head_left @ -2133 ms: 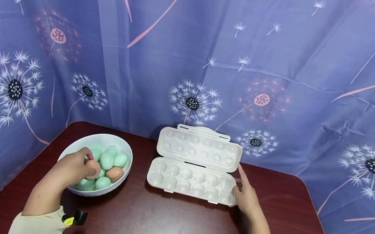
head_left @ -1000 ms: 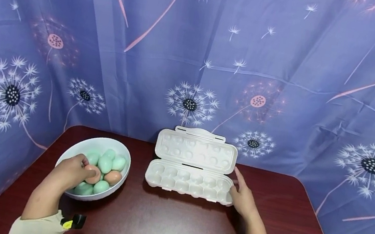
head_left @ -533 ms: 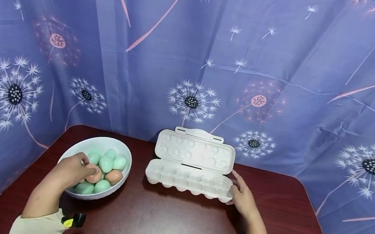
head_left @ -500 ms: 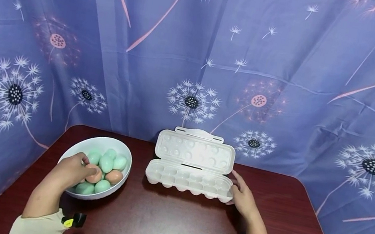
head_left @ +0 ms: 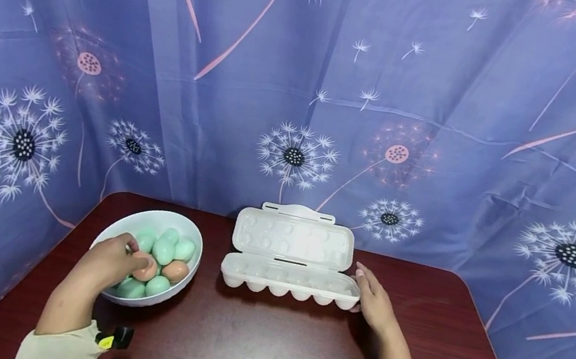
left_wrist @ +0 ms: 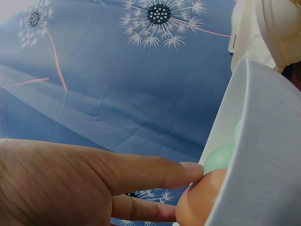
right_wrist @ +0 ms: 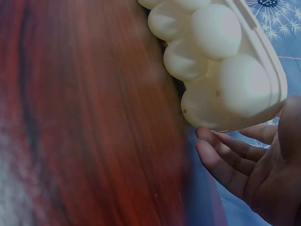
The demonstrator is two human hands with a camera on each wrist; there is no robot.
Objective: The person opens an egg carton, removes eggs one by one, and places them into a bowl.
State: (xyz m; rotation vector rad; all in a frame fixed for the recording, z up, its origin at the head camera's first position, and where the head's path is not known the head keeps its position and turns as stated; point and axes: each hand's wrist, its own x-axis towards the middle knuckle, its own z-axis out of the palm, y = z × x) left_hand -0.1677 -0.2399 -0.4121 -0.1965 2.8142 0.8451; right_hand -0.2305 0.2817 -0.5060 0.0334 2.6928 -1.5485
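My left hand (head_left: 108, 261) reaches into a white bowl (head_left: 132, 219) at the left. Its thumb and fingers pinch a brown egg (head_left: 145, 268) that lies among several pale green eggs (head_left: 163, 251). In the left wrist view the fingertips touch the upper side of that brown egg (left_wrist: 201, 197), just inside the bowl's wall. A second brown egg (head_left: 175, 271) sits beside it. My right hand (head_left: 373, 301) grips the right end of a white plastic egg carton (head_left: 284, 277), fingertips under its bumpy base in the right wrist view. The carton's lid stands up, and the base tilts with its front edge raised.
Both things stand on a dark red-brown table (head_left: 240, 346). A blue dandelion-print curtain (head_left: 217, 132) hangs close along the table's back and sides. Each wrist wears a small black camera, such as the left one (head_left: 121, 338).
The carton has tipped backward: its front edge rose, the lid sank lower, and the rounded undersides now show. The left hand stays on the brown egg, nearly still.
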